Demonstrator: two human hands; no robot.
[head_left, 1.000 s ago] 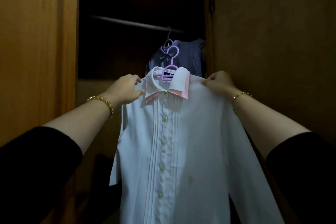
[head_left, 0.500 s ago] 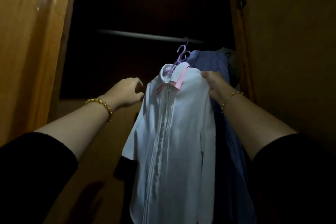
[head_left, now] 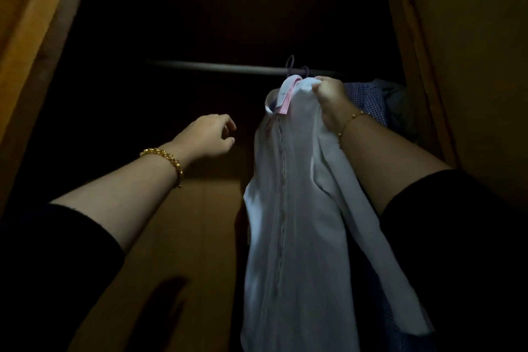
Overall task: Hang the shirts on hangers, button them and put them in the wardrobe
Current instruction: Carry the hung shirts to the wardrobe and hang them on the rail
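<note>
Sleeves (head_left: 43, 266), black, are framing the view. The left hand (head_left: 205, 136) is hovering free, fingers loosely curled, grasping nothing. The right hand (head_left: 328, 97) is clutching the white shirt (head_left: 291, 208) at its shoulder, inside the wardrobe (head_left: 471, 94); purple hanger hooks (head_left: 290, 64) are meeting the rail (head_left: 214, 66), beside a blue checked shirt (head_left: 365, 100).

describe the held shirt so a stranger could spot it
Find the metal rail across the wardrobe. Below its right end, the right hand grips a white shirt. Its pink-lined collar sets it apart from the blue checked shirt behind.
</note>
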